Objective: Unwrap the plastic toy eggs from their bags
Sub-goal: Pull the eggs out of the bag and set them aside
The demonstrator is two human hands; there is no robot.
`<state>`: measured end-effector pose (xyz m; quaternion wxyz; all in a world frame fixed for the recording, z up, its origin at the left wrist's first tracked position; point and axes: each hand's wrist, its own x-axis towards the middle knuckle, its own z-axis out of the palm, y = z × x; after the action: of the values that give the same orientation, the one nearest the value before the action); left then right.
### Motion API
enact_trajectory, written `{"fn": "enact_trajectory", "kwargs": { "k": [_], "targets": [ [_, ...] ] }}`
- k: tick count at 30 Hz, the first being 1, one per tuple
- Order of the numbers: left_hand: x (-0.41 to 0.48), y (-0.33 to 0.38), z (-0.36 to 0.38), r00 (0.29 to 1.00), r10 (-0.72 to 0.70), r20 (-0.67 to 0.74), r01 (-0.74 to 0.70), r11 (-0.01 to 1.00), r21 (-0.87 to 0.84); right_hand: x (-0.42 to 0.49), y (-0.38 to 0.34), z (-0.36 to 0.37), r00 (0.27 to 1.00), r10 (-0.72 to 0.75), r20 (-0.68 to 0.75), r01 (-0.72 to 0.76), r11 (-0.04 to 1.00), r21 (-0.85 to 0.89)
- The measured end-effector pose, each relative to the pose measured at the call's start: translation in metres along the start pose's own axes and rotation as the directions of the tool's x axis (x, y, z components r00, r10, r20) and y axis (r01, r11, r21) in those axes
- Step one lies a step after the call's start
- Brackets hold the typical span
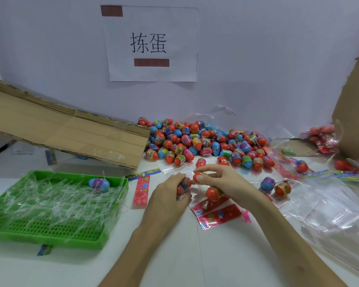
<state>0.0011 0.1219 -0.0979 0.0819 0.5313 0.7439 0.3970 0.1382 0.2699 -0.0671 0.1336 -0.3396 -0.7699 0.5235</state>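
Note:
My left hand (pixel 168 195) grips a clear plastic bag with a red toy egg (pixel 183 185) still inside it, at the table's middle. My right hand (pixel 218 179) pinches another red egg (pixel 198 176) at the bag's mouth, right beside the left hand. Just under my right hand lies a further red egg (pixel 214 192) on the table. A big pile of red and blue eggs (pixel 203 141) sits behind the hands against the wall.
A green perforated tray (pixel 75 230) at the left holds clear plastic strips and one blue egg (pixel 98 183). A cardboard flap (pixel 60 131) slopes above it. Red printed header cards (pixel 218 214) and empty clear bags (pixel 330 214) lie to the right; a cardboard box (pixel 354 112) stands at the far right.

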Motion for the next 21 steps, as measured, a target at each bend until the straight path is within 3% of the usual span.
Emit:
{"fn": "enact_trajectory", "kwargs": {
  "k": [4,7,21],
  "targets": [
    [-0.0001,0.0006,0.0006,1.000,-0.002,0.005,0.001,1.000,0.008,0.0020,0.0032,0.0046,0.988,-0.006,-0.151,0.006,1.000,-0.003],
    [-0.0002,0.0004,0.0008,1.000,0.001,0.002,-0.001,1.000,0.016,0.0014,0.0040,0.0072,0.949,-0.126,-0.289,0.073,0.980,-0.187],
    [-0.0005,0.0002,-0.0004,0.998,0.052,0.022,-0.053,0.998,0.023,0.0029,0.0063,0.0040,0.979,-0.168,-0.119,0.133,0.957,-0.256]
  ]
}}
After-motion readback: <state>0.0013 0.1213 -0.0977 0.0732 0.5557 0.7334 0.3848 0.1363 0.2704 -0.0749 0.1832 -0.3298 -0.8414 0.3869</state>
